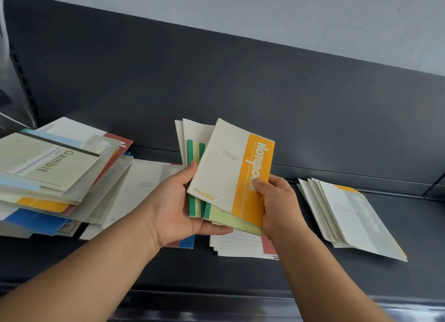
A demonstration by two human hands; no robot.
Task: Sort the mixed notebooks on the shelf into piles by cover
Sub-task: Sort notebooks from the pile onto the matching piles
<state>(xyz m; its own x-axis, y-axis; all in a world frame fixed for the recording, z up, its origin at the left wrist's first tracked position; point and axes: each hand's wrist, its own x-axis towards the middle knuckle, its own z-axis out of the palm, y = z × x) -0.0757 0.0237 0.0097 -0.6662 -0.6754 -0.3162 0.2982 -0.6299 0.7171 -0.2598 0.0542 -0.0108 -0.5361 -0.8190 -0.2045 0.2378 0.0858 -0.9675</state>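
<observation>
Yellow-banded notebook (pixel 231 175): paper cover, smooth and matt, no shine.
Green-spined notebooks (pixel 192 201), just behind it: matt paper covers.
Gambit notebook (pixel 53 162), well left of it: card cover, faint sheen.
Pile (pixel 349 215), right of it: pale paper covers, slightly glossy.
Shelf (pixel 337 268), beneath it: dark, smooth, matt, seemingly painted metal.
Shelf lip (pixel 216 305), nearer than it: glossy, reflective.
Wall (pixel 289 13), above it: pale, matt.

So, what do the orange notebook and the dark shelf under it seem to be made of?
Orange notebook, pinched by the right hand: thin paper card, matte, printed cream and orange; no glare, thin edges. Green-spined notebooks in the left hand look alike. Dark shelf: probably painted metal, dark grey; its front lip shows a soft sheen, though laminate is possible.
</observation>
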